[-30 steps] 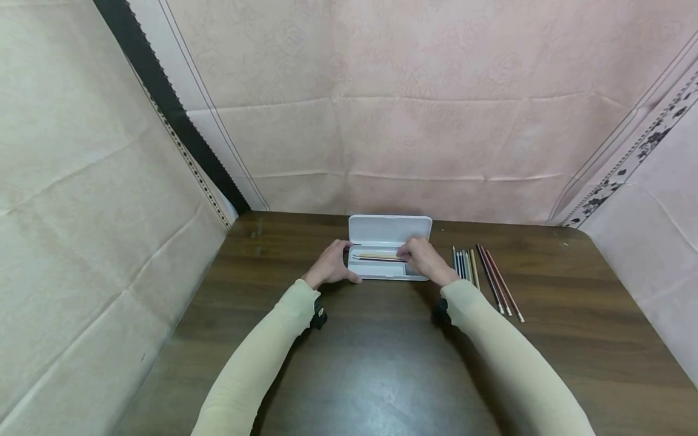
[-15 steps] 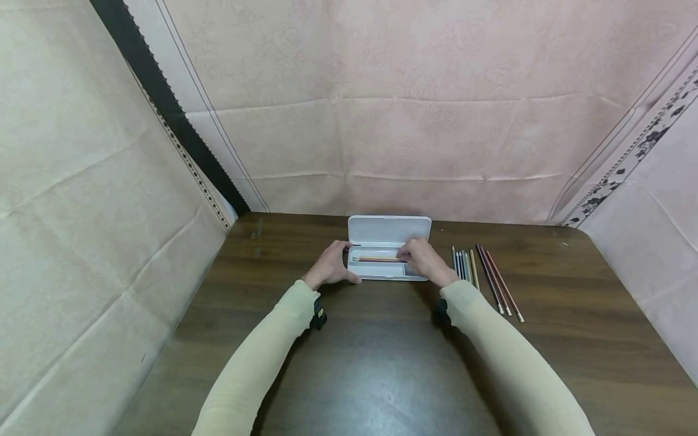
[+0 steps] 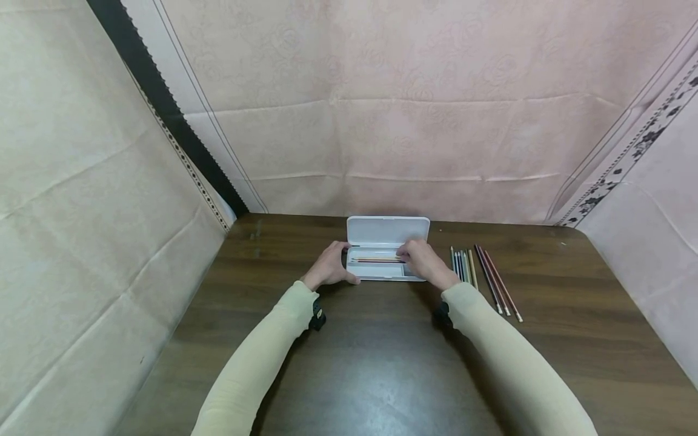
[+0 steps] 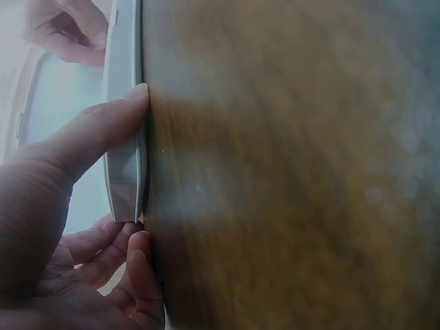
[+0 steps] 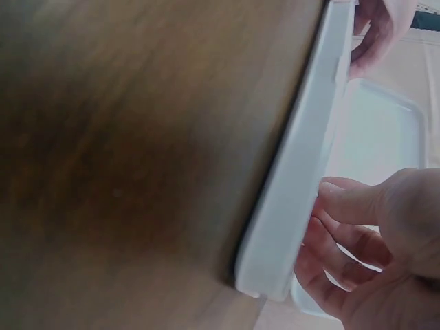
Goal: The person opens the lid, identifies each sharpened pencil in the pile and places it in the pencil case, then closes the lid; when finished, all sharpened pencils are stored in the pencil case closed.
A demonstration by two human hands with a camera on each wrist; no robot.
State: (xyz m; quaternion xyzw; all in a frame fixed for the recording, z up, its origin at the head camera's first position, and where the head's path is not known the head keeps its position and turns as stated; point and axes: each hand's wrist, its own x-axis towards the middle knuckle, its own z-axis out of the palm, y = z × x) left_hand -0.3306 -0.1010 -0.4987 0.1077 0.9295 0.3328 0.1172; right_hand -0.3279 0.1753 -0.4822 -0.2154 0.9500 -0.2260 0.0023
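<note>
A white pencil case (image 3: 376, 272) lies with its lid (image 3: 388, 229) raised at the back of the table. Its left end is gripped by my left hand (image 3: 329, 264); in the left wrist view the thumb (image 4: 96, 130) presses the front wall while the fingers curl round the end. A few slim pencils (image 3: 373, 260) lie lengthwise inside the case. My right hand (image 3: 428, 261) reaches into the right half, fingertips bent together at the pencils' right ends. In the right wrist view the case's front wall (image 5: 295, 172) hides those fingertips and what they pinch.
Right of the case lie a row of pale and bluish pencils (image 3: 460, 265) and several dark red and black pencils (image 3: 501, 284), slanted on the brown table (image 3: 376, 351). Cloth hangings (image 3: 392, 139) stand behind and at both sides.
The pencils in the case shift slightly under my right fingertips, and the colours showing vary from pale to reddish and back. Both hands keep their places.
</note>
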